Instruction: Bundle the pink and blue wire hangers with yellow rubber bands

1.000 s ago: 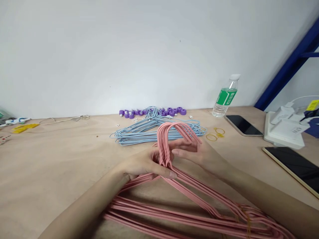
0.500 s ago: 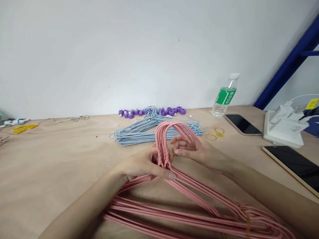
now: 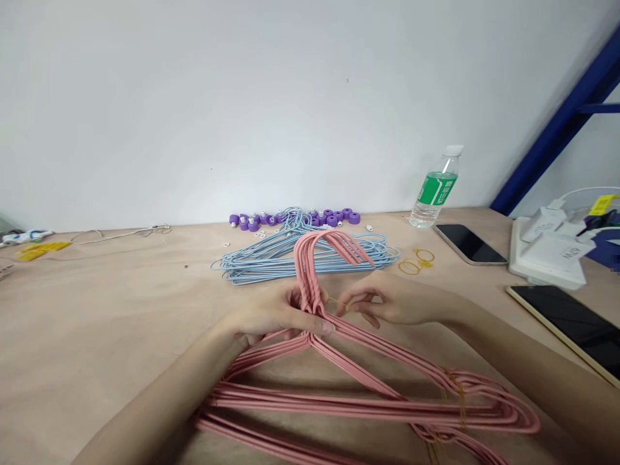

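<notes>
A stack of several pink wire hangers (image 3: 368, 400) lies on the tan table (image 3: 97, 323) in front of me, hooks pointing away. My left hand (image 3: 271, 316) is closed round the twisted necks just below the hooks. My right hand (image 3: 387, 303) sits right of the necks, thumb and forefinger pinched on a thin yellow rubber band (image 3: 336, 301) stretched toward the necks. Another yellow band (image 3: 458, 400) wraps the right end of the pink stack.
A pile of blue wire hangers (image 3: 300, 255) lies beyond, with purple round parts (image 3: 334, 218) behind it. Loose yellow rubber bands (image 3: 416, 261), a water bottle (image 3: 433, 190), a phone (image 3: 467, 243), a white charger block (image 3: 552, 252) and a tablet (image 3: 566, 323) stand at right.
My right hand came down from the hooks and now pinches a rubber band beside the necks. The pink stack has settled lower on the table.
</notes>
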Demonstrator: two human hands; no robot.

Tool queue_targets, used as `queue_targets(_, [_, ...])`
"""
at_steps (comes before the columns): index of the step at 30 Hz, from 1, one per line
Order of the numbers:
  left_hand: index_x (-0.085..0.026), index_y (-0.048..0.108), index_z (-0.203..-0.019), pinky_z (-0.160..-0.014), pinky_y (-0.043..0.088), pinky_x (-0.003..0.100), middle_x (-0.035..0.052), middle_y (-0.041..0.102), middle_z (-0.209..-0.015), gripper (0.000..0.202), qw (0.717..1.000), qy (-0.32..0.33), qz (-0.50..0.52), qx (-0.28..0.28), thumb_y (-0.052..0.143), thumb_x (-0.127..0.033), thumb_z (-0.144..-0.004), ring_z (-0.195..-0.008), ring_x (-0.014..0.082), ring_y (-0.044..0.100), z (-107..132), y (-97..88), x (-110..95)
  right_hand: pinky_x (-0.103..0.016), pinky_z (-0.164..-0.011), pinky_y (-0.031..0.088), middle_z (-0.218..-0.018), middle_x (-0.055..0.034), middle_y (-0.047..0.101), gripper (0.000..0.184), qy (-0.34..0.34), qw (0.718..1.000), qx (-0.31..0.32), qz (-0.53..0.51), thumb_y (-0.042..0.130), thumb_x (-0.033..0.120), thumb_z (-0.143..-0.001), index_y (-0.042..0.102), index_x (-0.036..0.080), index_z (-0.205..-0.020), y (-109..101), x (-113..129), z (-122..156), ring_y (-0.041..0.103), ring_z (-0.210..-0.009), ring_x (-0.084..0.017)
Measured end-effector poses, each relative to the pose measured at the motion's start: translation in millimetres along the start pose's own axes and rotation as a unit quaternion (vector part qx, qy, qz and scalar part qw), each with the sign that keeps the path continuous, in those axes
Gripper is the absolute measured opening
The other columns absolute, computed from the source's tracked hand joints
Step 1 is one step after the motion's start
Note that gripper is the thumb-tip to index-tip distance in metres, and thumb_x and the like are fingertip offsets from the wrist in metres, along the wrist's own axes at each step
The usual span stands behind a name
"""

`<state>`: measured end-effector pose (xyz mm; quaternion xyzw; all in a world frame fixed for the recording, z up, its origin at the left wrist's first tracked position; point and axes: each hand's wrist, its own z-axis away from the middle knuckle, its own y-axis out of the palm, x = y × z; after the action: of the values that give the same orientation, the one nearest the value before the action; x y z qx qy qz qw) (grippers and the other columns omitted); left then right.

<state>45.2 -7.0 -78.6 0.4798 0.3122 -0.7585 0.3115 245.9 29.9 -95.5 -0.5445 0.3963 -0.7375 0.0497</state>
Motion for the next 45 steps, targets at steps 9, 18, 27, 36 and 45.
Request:
queue_targets(9, [-0.018,0.053,-0.09,-0.062,0.036,0.026,-0.0021,0.049,-0.076,0.041,0.999,0.033,-0.003,0.02,0.072,-0.036,-0.059,-0.071,0.0129,0.045,-0.7,1.3,2.8,-0.036,-0.086,0.045,-0.099,-0.0036,0.066,0.068,-0.078,0.957,-0.082,-0.269,0.071,0.029,-0.061,0.044,0.025,-0.124,13.8,-7.1,-11.2,0.06,-0.095,-0.018])
queue_targets(18, [-0.017,0.046,-0.104,-0.075,0.036,0.032,-0.0009,0.048,-0.081,0.048,0.999,0.039,-0.03,-0.021,0.065,-0.037,-0.066,-0.078,0.0159,0.045,2.6,3.2,7.0,-0.04,-0.094,0.04,-0.138,-0.0063,0.037,0.098,-0.121,0.848,-0.251,-0.45,0.075,0.045,-0.054,0.022,0.034,-0.136,1.8,-6.1,-2.3,0.035,-0.126,-0.021])
queue_targets(27, [-0.019,0.047,-0.085,-0.068,0.04,0.027,-0.0001,0.052,-0.08,0.021,0.989,0.046,-0.139,0.005,0.053,-0.037,-0.077,-0.076,0.015,0.048,15.7,5.1,-12.2,-0.038,-0.099,0.036,-0.138,-0.0066,0.038,0.108,-0.146,0.853,-0.306,-0.398,0.072,0.04,-0.06,-0.001,0.033,-0.139,17.8,11.2,-1.1,0.034,-0.126,-0.019])
queue_targets(36, [-0.018,0.041,-0.065,-0.037,0.022,0.019,-0.009,0.033,-0.046,0.038,0.993,0.036,-0.111,0.012,0.051,-0.053,-0.075,-0.039,0.0051,0.029,15.9,5.0,-9.2,-0.037,-0.093,0.041,-0.133,-0.0105,0.044,0.112,-0.096,0.84,-0.271,-0.46,0.072,0.045,-0.058,-0.003,0.029,-0.14,19.4,5.0,-2.3,0.039,-0.123,-0.021])
queue_targets(45, [-0.018,0.039,-0.059,-0.035,0.023,0.019,-0.0088,0.034,-0.043,0.041,0.995,0.041,-0.018,0.084,0.055,-0.054,-0.071,-0.037,0.0044,0.03,1.8,22.8,3.3,-0.044,-0.102,0.031,-0.128,-0.0099,0.05,0.108,-0.126,0.802,-0.355,-0.463,0.071,0.047,-0.06,0.001,0.029,-0.14,35.0,15.1,-6.5,0.043,-0.12,-0.021])
